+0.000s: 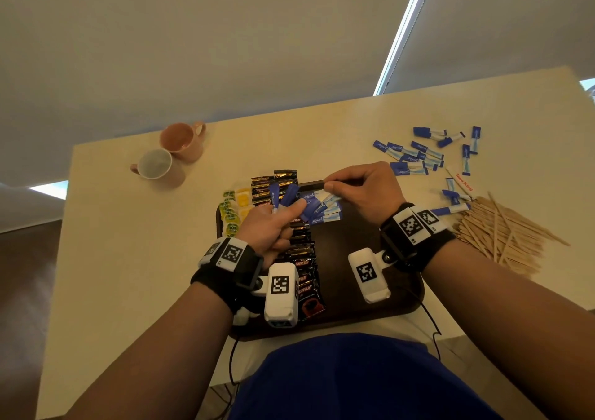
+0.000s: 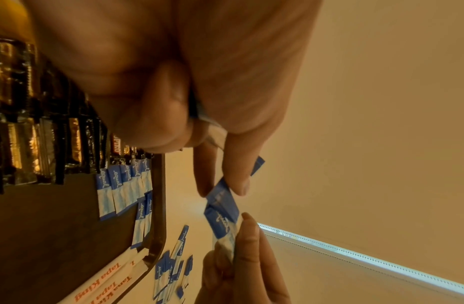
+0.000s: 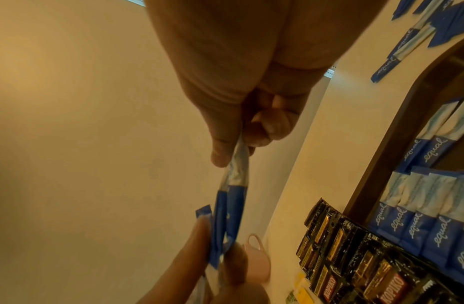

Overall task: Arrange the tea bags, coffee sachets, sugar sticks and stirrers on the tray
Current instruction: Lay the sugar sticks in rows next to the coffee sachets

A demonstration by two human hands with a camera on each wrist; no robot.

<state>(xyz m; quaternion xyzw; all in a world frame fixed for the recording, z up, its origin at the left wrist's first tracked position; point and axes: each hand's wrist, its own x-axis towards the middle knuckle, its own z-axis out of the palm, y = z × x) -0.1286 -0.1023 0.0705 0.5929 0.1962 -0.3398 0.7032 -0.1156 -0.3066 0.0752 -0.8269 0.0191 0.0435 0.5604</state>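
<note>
Blue sugar sticks, both hands pinching

The pale table carries a dark tray, two mugs, loose sugar sticks and stirrers.

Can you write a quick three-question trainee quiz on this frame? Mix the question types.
1. True or false: the stirrers are already on the tray.
2. Multiple choice: what does the right hand pinch? A) a coffee sachet B) a blue sugar stick C) a mug
3. Short answer: which items lie in a column on the tray directly right of the tea bags?

Key
1. False: they lie in a pile on the table, right of the tray.
2. B: the sugar stick, while the left hand holds a few more sticks.
3. The coffee sachets.
</note>
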